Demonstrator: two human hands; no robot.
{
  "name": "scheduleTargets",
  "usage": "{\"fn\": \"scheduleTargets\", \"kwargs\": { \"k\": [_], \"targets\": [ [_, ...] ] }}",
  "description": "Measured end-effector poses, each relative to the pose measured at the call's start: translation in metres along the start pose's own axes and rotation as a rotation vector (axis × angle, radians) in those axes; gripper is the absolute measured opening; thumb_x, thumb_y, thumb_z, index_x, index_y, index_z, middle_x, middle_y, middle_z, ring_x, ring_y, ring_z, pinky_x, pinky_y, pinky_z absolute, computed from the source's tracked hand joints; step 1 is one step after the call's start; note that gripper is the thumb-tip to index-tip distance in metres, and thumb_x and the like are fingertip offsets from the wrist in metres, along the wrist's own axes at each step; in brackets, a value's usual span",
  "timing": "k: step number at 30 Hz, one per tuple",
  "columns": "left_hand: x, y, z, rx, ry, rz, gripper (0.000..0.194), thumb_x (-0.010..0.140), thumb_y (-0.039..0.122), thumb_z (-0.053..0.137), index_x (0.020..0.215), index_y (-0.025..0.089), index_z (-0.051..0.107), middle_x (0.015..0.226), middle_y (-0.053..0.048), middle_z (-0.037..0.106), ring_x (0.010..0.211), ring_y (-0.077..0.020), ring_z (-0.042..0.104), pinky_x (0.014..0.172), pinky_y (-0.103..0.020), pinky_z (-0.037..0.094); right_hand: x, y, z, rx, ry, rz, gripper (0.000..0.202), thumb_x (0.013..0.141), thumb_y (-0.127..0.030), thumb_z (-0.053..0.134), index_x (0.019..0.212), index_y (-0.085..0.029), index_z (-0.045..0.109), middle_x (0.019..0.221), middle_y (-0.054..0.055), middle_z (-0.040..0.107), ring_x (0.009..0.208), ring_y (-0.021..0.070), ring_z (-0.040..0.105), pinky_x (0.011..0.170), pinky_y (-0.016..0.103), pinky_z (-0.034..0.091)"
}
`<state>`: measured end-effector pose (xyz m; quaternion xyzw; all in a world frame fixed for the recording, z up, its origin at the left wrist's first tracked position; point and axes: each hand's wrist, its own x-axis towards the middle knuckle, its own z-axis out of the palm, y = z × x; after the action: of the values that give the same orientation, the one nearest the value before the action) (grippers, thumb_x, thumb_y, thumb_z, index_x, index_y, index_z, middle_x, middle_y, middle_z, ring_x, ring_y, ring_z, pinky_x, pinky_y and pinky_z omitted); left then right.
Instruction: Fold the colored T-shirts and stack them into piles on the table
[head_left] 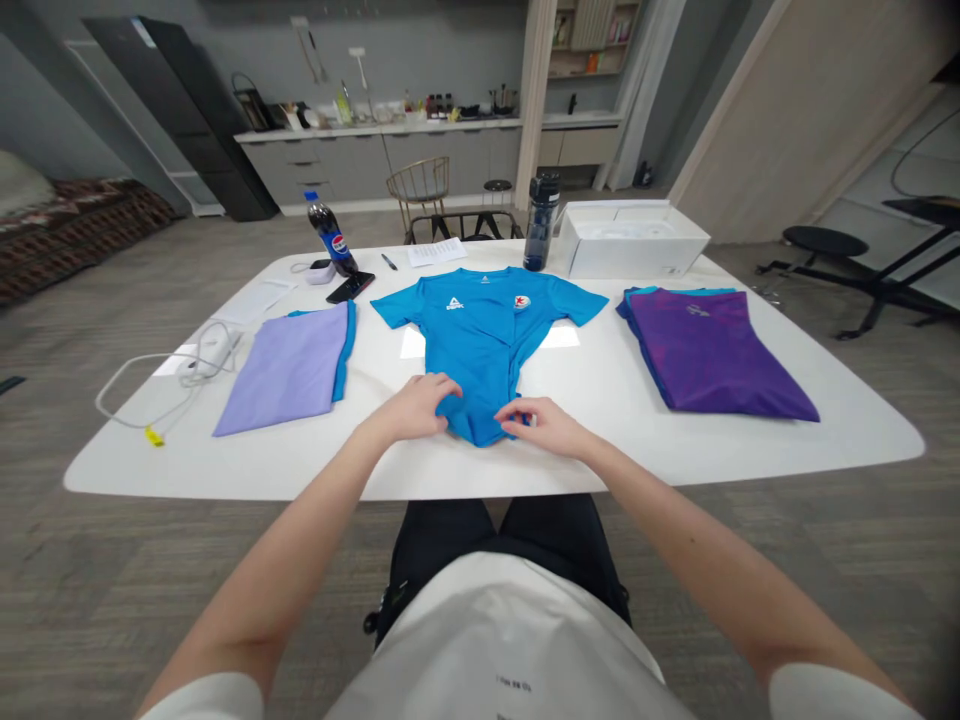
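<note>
A blue short-sleeved T-shirt (472, 340) lies front up on the white table, its collar pointing away from me and its lower part narrowed and creased. At its lower left edge rests my left hand (418, 408), fingers curved over the fabric with the thumb apart from them. My right hand (551, 428) is at the lower right edge, fingertips pinched on the cloth near the hem. Folded lilac cloth (289, 370) with blue fabric beneath lies to the left. On the right is a folded purple garment (709, 350) on top of other blue cloth.
Toward the back stand a cola bottle (330, 235), a dark drink bottle (541, 222) and a white box (634, 240). A phone (351, 287), a pen (389, 262) and paper (436, 251) lie nearby. A white cable (112, 385) trails over the left edge of the table (600, 465).
</note>
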<state>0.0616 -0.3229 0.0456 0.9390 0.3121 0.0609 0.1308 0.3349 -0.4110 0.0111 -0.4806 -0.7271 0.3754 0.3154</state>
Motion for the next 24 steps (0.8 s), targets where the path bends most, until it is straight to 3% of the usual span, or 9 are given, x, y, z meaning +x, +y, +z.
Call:
{"fn": "scheduleTargets", "kwargs": {
  "k": [2,4,9,14,19,22,24],
  "targets": [
    [-0.012,0.015,0.015,0.019,-0.004,0.025,0.057,0.079,0.026,0.065,0.135,0.025,0.056,0.132,-0.008,0.061,0.122,-0.0290,0.056,0.106,-0.042,0.042,-0.002,0.010,0.006,-0.097,0.184,0.070,0.025,0.092,-0.028,0.056,0.106,-0.021,0.075,0.100,0.005,0.074,0.079,0.0172,0.063,0.078,0.031,0.049],
    [-0.016,0.031,0.032,0.025,-0.032,0.042,0.058,0.085,0.033,0.065,0.141,0.025,0.052,0.134,-0.009,0.060,0.124,-0.0290,0.056,0.106,-0.042,0.042,-0.003,0.023,0.010,-0.217,0.297,0.143,0.026,0.091,-0.022,0.055,0.109,-0.020,0.073,0.103,0.007,0.073,0.082,0.0178,0.064,0.082,0.031,0.050],
    [-0.021,0.054,0.057,0.127,0.015,-0.121,0.043,0.093,0.020,0.052,0.135,0.021,0.054,0.125,-0.012,0.062,0.114,-0.0278,0.058,0.099,-0.041,0.046,-0.010,0.030,0.019,-0.544,0.210,0.136,0.029,0.097,-0.031,0.058,0.121,-0.019,0.069,0.110,0.011,0.068,0.101,0.0226,0.064,0.092,0.033,0.047],
    [-0.048,0.046,0.054,0.232,-0.029,-0.213,0.027,0.089,0.015,0.049,0.111,0.021,0.063,0.108,-0.011,0.063,0.102,-0.0285,0.059,0.090,-0.042,0.048,-0.021,0.009,0.014,-0.858,0.133,0.193,0.027,0.103,-0.031,0.048,0.118,-0.022,0.068,0.108,0.012,0.068,0.100,0.0264,0.064,0.084,0.034,0.044],
    [-0.083,0.037,0.045,0.268,-0.022,-0.312,0.027,0.086,0.014,0.049,0.109,0.020,0.062,0.108,-0.010,0.063,0.099,-0.0274,0.060,0.086,-0.040,0.049,-0.057,0.011,-0.014,-1.005,0.061,0.369,0.021,0.098,-0.024,0.050,0.097,-0.015,0.069,0.100,0.015,0.071,0.090,0.0268,0.068,0.077,0.034,0.043],
    [-0.096,0.040,0.041,0.269,-0.008,-0.375,0.024,0.089,0.020,0.051,0.110,0.020,0.062,0.108,-0.010,0.063,0.097,-0.0269,0.061,0.082,-0.039,0.049,-0.088,0.017,-0.036,-1.065,0.091,0.541,0.022,0.097,-0.024,0.049,0.097,-0.014,0.068,0.096,0.016,0.072,0.083,0.0274,0.068,0.073,0.035,0.043],
    [-0.098,0.044,0.040,0.262,0.016,-0.380,0.020,0.094,0.026,0.050,0.110,0.021,0.061,0.107,-0.010,0.064,0.095,-0.0264,0.062,0.081,-0.039,0.049,-0.104,0.018,-0.046,-1.079,0.189,0.573,0.024,0.097,-0.021,0.046,0.104,-0.014,0.068,0.100,0.016,0.071,0.086,0.0278,0.068,0.074,0.035,0.043]
  ]
}}
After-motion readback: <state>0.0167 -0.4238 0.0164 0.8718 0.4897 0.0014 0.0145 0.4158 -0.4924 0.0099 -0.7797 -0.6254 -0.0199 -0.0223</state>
